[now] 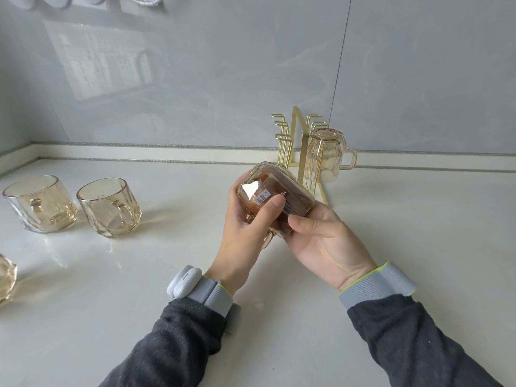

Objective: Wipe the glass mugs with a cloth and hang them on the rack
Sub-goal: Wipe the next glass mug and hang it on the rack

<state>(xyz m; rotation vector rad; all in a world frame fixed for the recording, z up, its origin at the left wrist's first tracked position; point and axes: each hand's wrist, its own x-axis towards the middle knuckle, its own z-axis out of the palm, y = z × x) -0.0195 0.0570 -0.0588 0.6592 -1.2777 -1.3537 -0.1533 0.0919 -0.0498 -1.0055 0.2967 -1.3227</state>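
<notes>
Your left hand [245,233] and right hand [326,241] both grip one glass mug [275,201] between them, above the counter [418,247] and just in front of the gold rack [296,135]. It is tipped over, its base with a barcode sticker facing you. Your left thumb presses on that base, and your right hand cups the side from below. A hanging mug [325,155] sits upside down on the rack's right side. Two mugs [110,206] stand upright well to your left.
</notes>
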